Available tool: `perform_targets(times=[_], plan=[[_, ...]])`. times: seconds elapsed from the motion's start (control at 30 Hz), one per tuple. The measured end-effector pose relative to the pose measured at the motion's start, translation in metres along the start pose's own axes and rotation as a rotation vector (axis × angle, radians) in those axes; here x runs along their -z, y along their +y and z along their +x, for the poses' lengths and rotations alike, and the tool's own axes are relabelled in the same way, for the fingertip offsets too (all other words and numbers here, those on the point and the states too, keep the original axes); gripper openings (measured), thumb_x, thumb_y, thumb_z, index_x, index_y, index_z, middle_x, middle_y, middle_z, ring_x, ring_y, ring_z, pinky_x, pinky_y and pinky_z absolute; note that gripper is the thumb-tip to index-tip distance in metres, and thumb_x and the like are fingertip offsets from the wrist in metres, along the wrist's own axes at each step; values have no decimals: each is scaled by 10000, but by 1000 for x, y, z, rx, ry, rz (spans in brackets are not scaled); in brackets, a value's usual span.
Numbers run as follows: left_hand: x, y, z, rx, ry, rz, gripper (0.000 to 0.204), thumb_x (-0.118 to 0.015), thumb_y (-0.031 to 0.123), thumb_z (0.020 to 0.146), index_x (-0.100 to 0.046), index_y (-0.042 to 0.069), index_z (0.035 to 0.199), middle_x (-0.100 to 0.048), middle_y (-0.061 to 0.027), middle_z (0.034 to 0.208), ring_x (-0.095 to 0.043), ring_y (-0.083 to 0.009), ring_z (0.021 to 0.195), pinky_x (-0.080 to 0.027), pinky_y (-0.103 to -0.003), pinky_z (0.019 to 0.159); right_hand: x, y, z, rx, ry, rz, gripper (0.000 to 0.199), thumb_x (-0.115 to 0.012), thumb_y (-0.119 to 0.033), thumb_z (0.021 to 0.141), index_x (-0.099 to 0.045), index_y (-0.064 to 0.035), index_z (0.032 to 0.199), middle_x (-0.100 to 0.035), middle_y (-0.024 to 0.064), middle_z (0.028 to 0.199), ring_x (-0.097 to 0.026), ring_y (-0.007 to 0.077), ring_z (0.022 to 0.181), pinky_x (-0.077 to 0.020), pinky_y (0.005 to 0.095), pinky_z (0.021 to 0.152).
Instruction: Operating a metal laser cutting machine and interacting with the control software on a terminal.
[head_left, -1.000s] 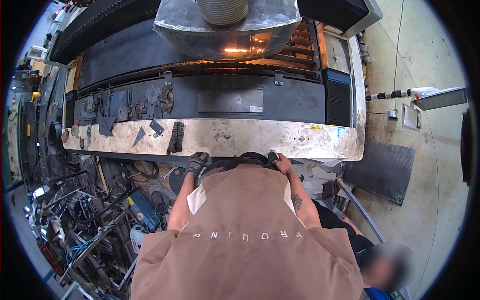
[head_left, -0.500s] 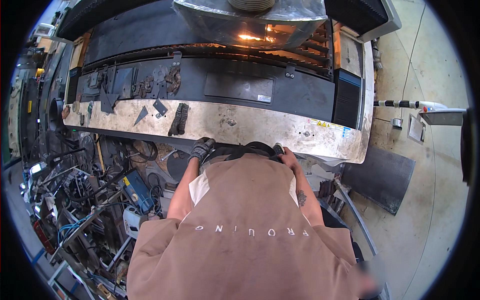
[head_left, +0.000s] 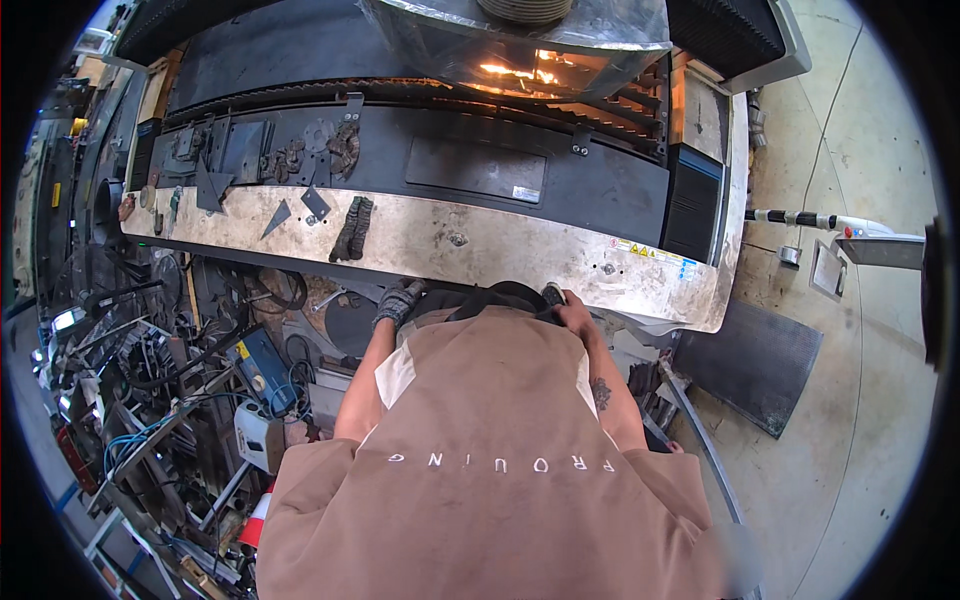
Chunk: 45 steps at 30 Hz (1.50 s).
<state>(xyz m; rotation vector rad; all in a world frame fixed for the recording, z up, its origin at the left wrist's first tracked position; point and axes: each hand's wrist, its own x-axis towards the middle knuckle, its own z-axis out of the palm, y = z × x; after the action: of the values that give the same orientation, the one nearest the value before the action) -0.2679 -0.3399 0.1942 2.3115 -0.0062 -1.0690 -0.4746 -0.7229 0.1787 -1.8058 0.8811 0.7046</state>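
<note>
My left hand (head_left: pixel 398 302), in a grey knitted glove, is at the dark front edge of a large cutting machine, beside my waist. Its fingers look curled, and whatever they may hold is hidden. My bare right hand (head_left: pixel 572 311) is closed around a small dark handheld object (head_left: pixel 553 294), its kind too small to make out. Between the hands, dark cloth covers my waist. Ahead lies the machine's worn pale ledge (head_left: pixel 520 247), carrying a pair of dark work gloves (head_left: pixel 353 228), a triangular metal offcut (head_left: pixel 277 219) and a small dark plate (head_left: pixel 315 205).
Bright orange flames (head_left: pixel 520 74) glow behind a clear-sided hood (head_left: pixel 610 55) over the slatted bed. Several metal pieces lie on the dark panel's left. Cluttered scrap, cables and a blue box (head_left: pixel 264 371) fill the lower left. A dark sheet (head_left: pixel 750 362) lies right; a control arm (head_left: pixel 815 219) extends there.
The glow under the hood looks larger and brighter. My left hand sits slightly lower and further left. The view has shifted a little; my right hand still grips the dark object.
</note>
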Motion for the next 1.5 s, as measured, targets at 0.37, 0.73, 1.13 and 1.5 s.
perform_targets(times=[0.37, 0.73, 1.13, 1.5], plan=[[5, 6, 3, -4, -56, 28, 466, -584, 486, 861, -758, 107, 1068, -722, -196, 1074, -672, -356, 1037, -503, -423, 919, -2, 3, -5, -17, 28, -28, 567, -658, -240, 802, -549, -10, 1309, -667, 236, 1168, -639, 329, 1089, -483, 388, 944], [10, 10, 7, 36, -92, 42, 448, -587, 465, 863, -762, 93, 1041, -729, -194, 1029, -680, -354, 991, -512, -434, 881, -8, 1, -7, -58, -7, 22, 581, -658, -227, 806, -537, -37, 1341, -658, 243, 1216, -634, 362, 1143, -477, 399, 975], [4, -18, 29, 32, -85, 31, 537, -584, 486, 879, -712, 35, 1139, -703, -247, 1095, -657, -392, 1084, -496, -449, 940, -21, 16, 3, -19, 59, 83, 533, -686, -197, 794, -573, -24, 1285, -693, 171, 1092, -654, 257, 1006, -496, 362, 901], [16, 2, 23, 36, -86, 42, 496, -591, 466, 881, -724, 41, 1098, -728, -213, 986, -695, -342, 950, -521, -425, 869, -17, 0, -1, -10, 54, 19, 532, -685, -206, 787, -579, -17, 1273, -686, 212, 1123, -658, 304, 1039, -492, 376, 921]])
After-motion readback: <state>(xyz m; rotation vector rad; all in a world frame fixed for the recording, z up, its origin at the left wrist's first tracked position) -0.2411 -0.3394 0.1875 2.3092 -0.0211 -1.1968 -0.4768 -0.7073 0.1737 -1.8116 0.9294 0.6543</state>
